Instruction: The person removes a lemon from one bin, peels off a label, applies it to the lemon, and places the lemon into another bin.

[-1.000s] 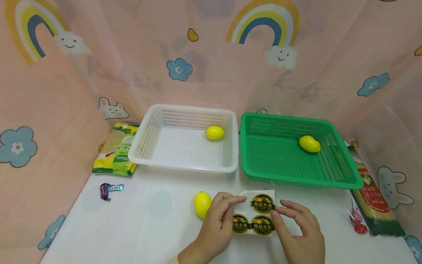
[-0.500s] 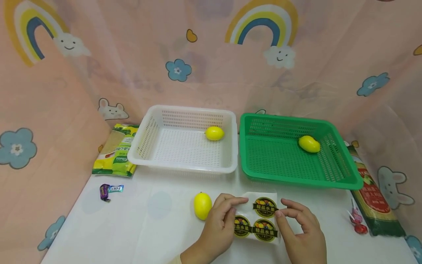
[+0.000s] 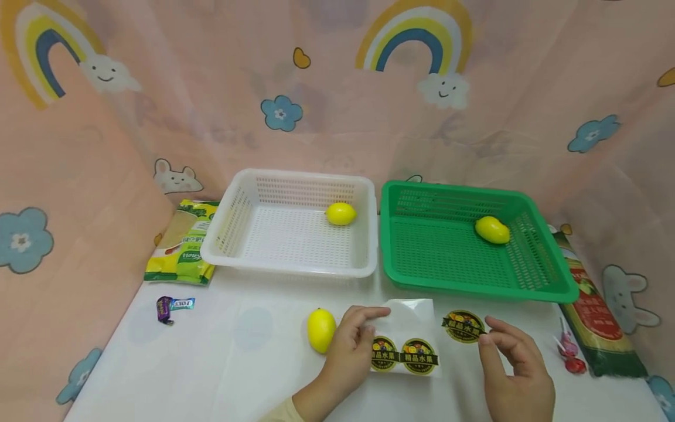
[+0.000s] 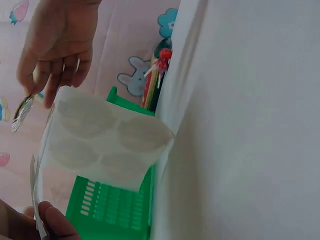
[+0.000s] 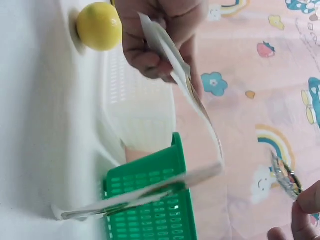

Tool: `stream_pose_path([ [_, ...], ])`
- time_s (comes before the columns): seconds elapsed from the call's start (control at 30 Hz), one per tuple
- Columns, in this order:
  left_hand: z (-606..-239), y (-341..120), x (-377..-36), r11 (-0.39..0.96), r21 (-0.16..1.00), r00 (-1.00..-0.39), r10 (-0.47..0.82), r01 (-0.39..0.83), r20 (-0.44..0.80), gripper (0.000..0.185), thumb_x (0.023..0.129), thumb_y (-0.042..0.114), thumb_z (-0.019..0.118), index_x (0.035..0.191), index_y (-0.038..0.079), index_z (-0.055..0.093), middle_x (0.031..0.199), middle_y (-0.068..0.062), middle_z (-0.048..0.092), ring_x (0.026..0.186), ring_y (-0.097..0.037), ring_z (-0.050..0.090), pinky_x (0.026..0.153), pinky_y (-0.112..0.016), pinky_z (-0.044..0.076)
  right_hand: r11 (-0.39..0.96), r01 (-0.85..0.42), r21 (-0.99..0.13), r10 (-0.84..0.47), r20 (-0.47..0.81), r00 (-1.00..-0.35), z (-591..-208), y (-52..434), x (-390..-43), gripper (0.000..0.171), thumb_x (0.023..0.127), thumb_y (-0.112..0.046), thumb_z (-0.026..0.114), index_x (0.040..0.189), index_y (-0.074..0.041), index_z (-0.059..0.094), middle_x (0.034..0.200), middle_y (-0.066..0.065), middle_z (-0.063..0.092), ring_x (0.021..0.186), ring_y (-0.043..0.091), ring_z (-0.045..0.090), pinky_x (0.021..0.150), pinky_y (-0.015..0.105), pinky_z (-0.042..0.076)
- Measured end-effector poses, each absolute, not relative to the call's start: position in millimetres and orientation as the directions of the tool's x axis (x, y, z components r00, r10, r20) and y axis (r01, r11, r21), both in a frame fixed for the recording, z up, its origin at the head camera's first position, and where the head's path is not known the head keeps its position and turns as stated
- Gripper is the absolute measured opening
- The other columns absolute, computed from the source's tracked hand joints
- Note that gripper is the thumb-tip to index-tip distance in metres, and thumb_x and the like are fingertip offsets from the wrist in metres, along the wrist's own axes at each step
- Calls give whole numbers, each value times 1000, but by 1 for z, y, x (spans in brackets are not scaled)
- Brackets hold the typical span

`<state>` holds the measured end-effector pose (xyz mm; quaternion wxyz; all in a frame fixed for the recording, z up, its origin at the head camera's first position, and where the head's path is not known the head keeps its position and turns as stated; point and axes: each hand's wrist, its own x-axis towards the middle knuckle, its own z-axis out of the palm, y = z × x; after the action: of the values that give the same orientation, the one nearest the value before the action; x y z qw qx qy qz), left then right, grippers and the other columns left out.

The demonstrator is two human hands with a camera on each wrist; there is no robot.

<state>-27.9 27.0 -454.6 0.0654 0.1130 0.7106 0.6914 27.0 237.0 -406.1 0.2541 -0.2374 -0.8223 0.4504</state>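
My left hand [image 3: 352,346] pinches the left edge of a white sticker sheet [image 3: 408,334] that still carries two round dark fruit stickers; the sheet [image 4: 100,145] hangs above the table. My right hand [image 3: 514,363] pinches one peeled round sticker [image 3: 463,326] at its right edge, held clear of the sheet to the right. In the right wrist view the sticker [image 5: 285,175] shows edge-on by the fingertips. A yellow lemon [image 3: 321,330] lies on the white table just left of my left hand.
A white basket [image 3: 232,225] holds one lemon [image 3: 340,213]; a green basket [image 3: 543,275] beside it holds another lemon [image 3: 493,230]. A green snack packet [image 3: 181,246] and a purple candy [image 3: 167,306] lie at left. A red-green packet [image 3: 598,316] and lollipops [image 3: 569,354] lie at right.
My right hand has peeled the upper right sticker off the sheet and drawn it to the right. The left hand stays holding the sheet.
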Motion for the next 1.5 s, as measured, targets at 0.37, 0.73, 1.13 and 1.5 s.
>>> stream_pose_path([
  [0.37, -457, 40, -38, -13, 994, -914, 393, 104, 101, 38, 105, -2, 53, 135, 12, 70, 129, -2, 63, 97, -8, 52, 84, -20, 44, 443, -99, -891, 631, 389, -671, -402, 228, 31, 14, 99, 11, 64, 89, 18, 60, 115, -10, 65, 108, 8, 61, 88, 13, 47],
  [0.73, -478, 33, -27, 668, 590, -806, 590, 453, -51, 48, 104, 38, 68, 150, 30, 62, 167, -13, 34, 144, -33, 38, 105, -45, 41, 416, 18, -909, 588, 254, -768, -415, 231, 26, 14, 102, 3, 66, 93, 12, 65, 119, -13, 62, 111, 3, 58, 89, 12, 45],
  [1.13, -472, 24, -20, 699, 489, -802, 597, 522, 4, 49, 102, 48, 67, 149, 37, 60, 172, -11, 24, 151, -42, 25, 104, -52, 33, 424, 39, -905, 557, 227, -799, -422, 231, 24, 12, 102, 2, 68, 92, 10, 66, 121, -14, 62, 113, 1, 59, 93, 10, 45],
  [1.5, -453, -28, -20, 730, 616, -953, 186, 297, 238, 41, 92, 24, 82, 132, 24, 72, 163, -18, 35, 143, -50, 26, 103, -69, 33, 434, 59, -899, 510, 191, -838, -424, 221, 18, 13, 103, -2, 68, 92, 5, 69, 125, -11, 62, 115, 3, 58, 94, 9, 43],
])
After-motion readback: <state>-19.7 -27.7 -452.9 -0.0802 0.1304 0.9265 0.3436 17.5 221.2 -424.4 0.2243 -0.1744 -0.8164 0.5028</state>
